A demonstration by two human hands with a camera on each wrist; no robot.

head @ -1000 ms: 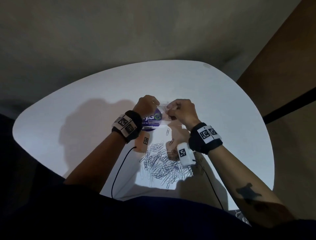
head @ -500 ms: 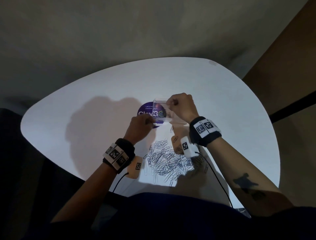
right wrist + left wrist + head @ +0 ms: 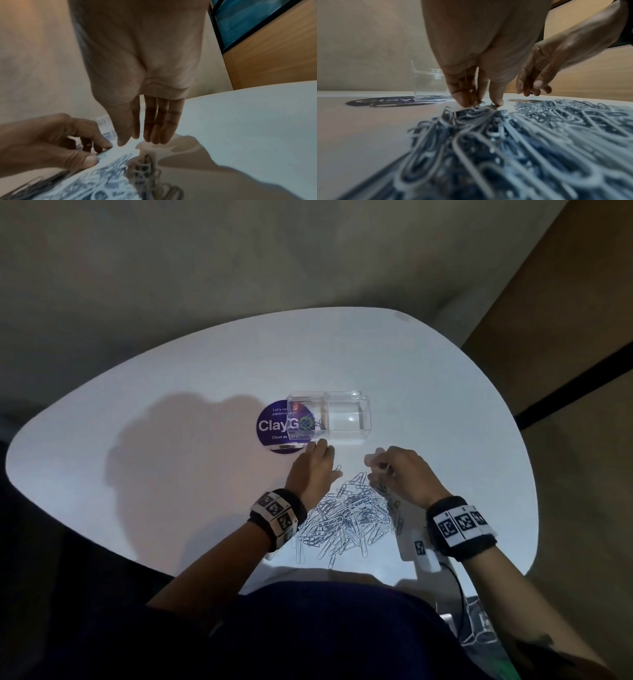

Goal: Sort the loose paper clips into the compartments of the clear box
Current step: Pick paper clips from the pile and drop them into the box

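Observation:
The clear box (image 3: 365,419) stands on the white table past both hands, split into two compartments; the left one holds a few clips, and the right one looks empty. A large pile of silver paper clips (image 3: 349,515) lies between my wrists. My left hand (image 3: 328,459) reaches to the pile's far edge. In the left wrist view its fingertips (image 3: 465,102) and thumb touch clips there, slightly apart. My right hand (image 3: 371,459) hovers over the pile's far right edge. In the right wrist view its fingers (image 3: 159,128) hang straight and hold nothing.
A round purple sticker (image 3: 270,426) lies flat under the box's left end. The table (image 3: 445,422) curves away to an edge on the right, with a wooden panel (image 3: 565,405) beyond. A cable (image 3: 459,587) runs from my right wrist off the near edge.
Both hands were on the box a second ago. They have let it go and drawn back to the clip pile, left first, then right. The box now stands free.

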